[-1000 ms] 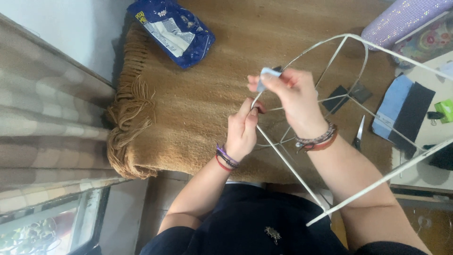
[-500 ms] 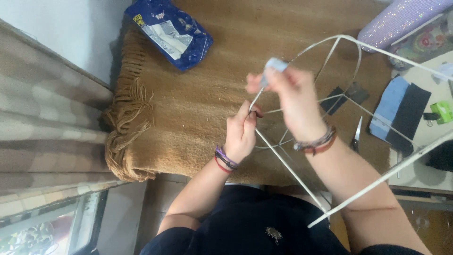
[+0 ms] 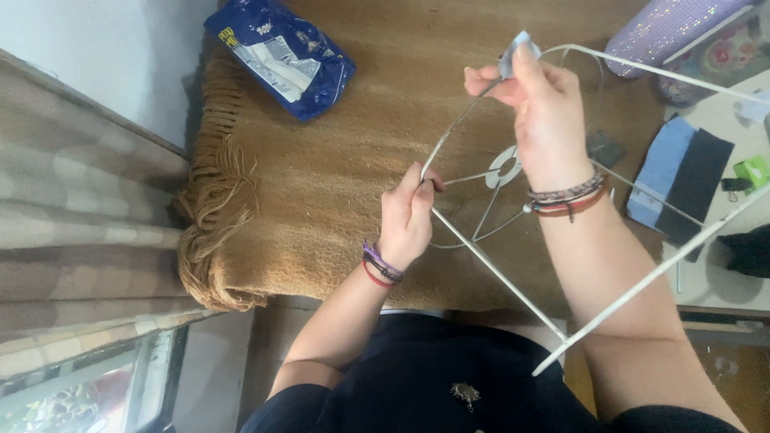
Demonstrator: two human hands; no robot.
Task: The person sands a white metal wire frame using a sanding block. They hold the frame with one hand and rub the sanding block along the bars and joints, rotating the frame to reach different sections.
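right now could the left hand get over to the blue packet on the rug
Probably yes. The left hand pinches the white wire frame, and only bare brown rug lies between it and the blue packet. It would have to release its grip on the frame first.

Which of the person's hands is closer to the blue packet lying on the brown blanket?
Left. The left hand grips the white wire frame just below and right of the blue packet. The right hand holds a small grey strip farther right, well away from it.
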